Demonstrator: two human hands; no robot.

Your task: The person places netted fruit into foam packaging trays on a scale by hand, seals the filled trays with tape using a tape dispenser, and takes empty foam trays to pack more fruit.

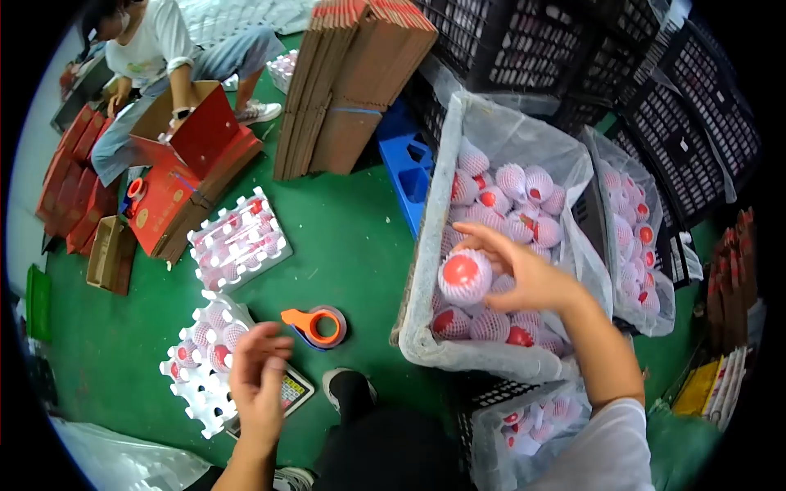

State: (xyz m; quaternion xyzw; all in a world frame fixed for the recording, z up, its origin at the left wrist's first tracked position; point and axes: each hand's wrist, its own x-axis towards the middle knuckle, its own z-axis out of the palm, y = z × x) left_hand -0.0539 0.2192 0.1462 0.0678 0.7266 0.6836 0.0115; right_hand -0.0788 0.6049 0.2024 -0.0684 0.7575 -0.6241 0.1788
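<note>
A green floor (360,254) runs beneath everything, with black lattice-sided plastic crates (524,41) stacked at the far right. In front of them is a deep, pale-rimmed bin (436,204) lined with clear plastic, holding many round red fruits in pinkish-white foam nets. Beyond, at upper left, a seated person (151,53) in a white top and blue trousers reaches into an open red and brown cardboard box (205,135). Between that person and the bin stands a tall stack of folded brown cardboard (336,106) with red edges. Two white foam trays with knobbed rims lie on the left: the farther tray (266,260) carries netted fruit, and the nearer tray (201,394) has fruit toward its far part. A flat scale with a keypad (296,391) sits against the nearer tray. The left hand (258,380) is over that tray's edge and the scale, fingers loosely bent and parted from the thumb. The right hand (524,270) grips one netted red fruit (464,278) between thumb and fingers, above the fruit in the bin. An orange tape dispenser (304,321) lies right of the trays.
</note>
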